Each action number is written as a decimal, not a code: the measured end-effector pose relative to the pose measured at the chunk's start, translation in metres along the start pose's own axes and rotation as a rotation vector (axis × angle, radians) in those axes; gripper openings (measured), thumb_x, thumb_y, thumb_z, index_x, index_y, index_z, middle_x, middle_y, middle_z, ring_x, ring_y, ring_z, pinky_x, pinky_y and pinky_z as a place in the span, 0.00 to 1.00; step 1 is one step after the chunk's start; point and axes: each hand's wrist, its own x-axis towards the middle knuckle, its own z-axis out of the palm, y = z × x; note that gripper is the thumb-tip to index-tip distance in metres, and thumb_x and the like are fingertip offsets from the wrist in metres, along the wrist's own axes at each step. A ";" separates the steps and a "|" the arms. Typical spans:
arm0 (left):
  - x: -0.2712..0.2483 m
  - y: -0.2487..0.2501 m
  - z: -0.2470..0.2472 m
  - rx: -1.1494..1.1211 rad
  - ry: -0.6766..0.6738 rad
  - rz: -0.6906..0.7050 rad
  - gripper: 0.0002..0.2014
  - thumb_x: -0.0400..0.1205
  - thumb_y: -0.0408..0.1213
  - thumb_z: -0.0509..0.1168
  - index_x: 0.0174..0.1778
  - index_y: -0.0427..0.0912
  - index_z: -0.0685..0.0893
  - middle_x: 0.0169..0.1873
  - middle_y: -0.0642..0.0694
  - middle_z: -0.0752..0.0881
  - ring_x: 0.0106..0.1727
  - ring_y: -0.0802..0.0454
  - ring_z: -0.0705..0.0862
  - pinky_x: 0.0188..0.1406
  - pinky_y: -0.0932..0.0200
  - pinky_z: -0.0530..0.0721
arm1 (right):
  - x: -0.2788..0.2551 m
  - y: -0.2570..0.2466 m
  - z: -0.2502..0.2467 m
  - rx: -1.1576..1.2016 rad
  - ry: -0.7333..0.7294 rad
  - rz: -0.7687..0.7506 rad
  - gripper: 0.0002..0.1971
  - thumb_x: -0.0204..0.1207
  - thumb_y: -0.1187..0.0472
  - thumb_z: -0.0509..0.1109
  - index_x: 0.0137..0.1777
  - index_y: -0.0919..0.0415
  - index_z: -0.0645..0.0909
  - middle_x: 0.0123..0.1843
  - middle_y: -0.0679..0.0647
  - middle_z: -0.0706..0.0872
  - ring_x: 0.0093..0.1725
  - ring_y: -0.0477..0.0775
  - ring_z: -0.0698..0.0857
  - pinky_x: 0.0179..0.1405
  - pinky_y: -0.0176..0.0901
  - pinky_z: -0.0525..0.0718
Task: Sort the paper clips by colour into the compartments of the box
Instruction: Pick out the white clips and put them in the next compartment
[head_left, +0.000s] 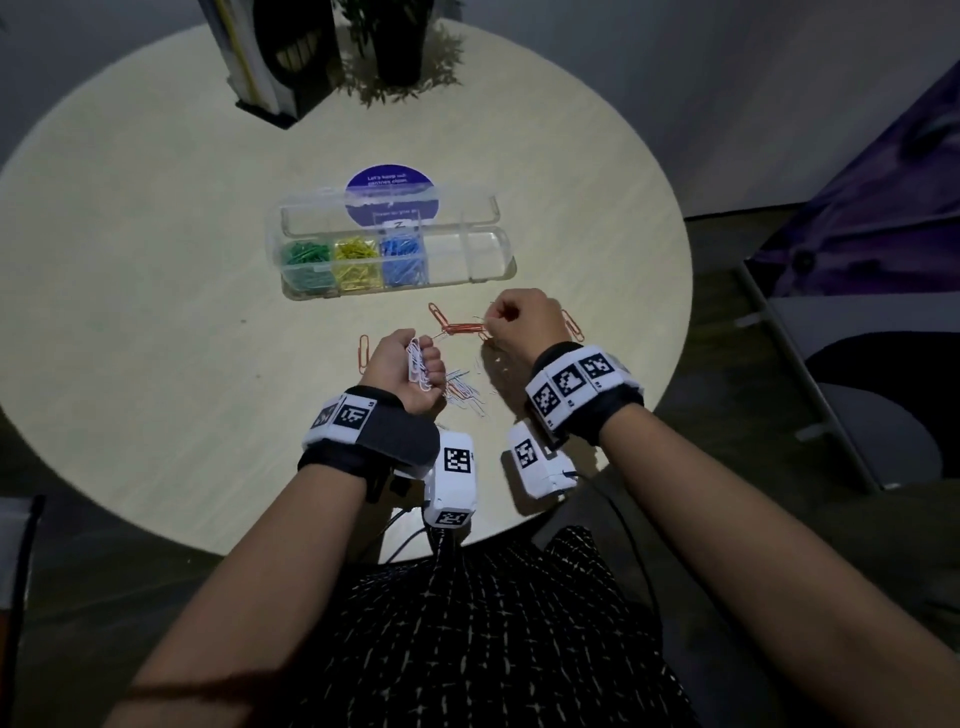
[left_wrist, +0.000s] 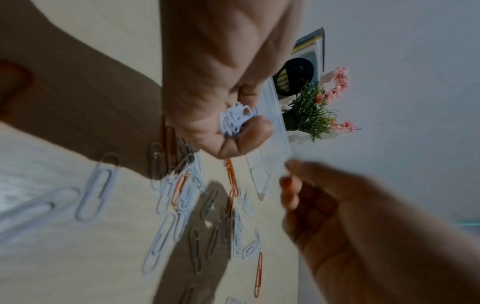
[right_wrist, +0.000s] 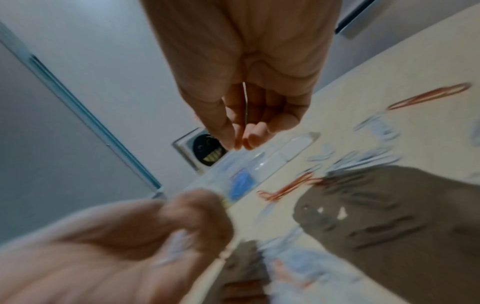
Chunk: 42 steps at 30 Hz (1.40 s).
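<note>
A clear box (head_left: 470, 275) lies open mid-table, with green (head_left: 306, 262), yellow (head_left: 356, 260) and blue clips (head_left: 402, 257) in its three left compartments; the two right ones look empty. My left hand (head_left: 421, 364) is palm up and grips a bunch of white clips (head_left: 414, 361), also seen in the left wrist view (left_wrist: 235, 121). My right hand (head_left: 493, 322) hovers near the box's front and pinches a thin pale clip (right_wrist: 244, 102), seen edge-on. Orange clips (head_left: 460, 328) and white clips (head_left: 465, 397) lie loose on the table between my hands.
The round table (head_left: 156, 312) has its near edge just under my wrists. A potted plant (head_left: 400, 47) and a book stand (head_left: 270, 62) sit at the far side. A purple round sticker (head_left: 389, 187) shows behind the box lid. A chair (head_left: 857, 389) stands at right.
</note>
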 end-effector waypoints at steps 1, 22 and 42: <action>0.001 0.001 -0.001 -0.008 -0.005 -0.001 0.34 0.87 0.42 0.45 0.10 0.42 0.70 0.08 0.52 0.63 0.07 0.57 0.61 0.11 0.75 0.56 | 0.006 0.010 -0.003 -0.065 0.005 0.016 0.09 0.75 0.70 0.64 0.46 0.69 0.86 0.48 0.64 0.90 0.50 0.58 0.85 0.56 0.47 0.83; 0.015 -0.016 0.021 -0.128 0.156 0.190 0.18 0.88 0.38 0.48 0.34 0.36 0.73 0.29 0.42 0.77 0.31 0.50 0.78 0.22 0.66 0.83 | 0.030 0.031 -0.010 -0.171 -0.208 -0.186 0.04 0.76 0.70 0.66 0.45 0.65 0.82 0.47 0.60 0.86 0.49 0.57 0.83 0.43 0.38 0.81; 0.007 -0.011 0.021 -0.103 0.049 0.119 0.22 0.90 0.41 0.47 0.40 0.30 0.77 0.39 0.37 0.81 0.35 0.43 0.87 0.21 0.63 0.86 | 0.063 0.021 0.011 -0.447 -0.154 -0.015 0.09 0.77 0.67 0.64 0.53 0.71 0.82 0.56 0.67 0.86 0.54 0.66 0.84 0.46 0.46 0.81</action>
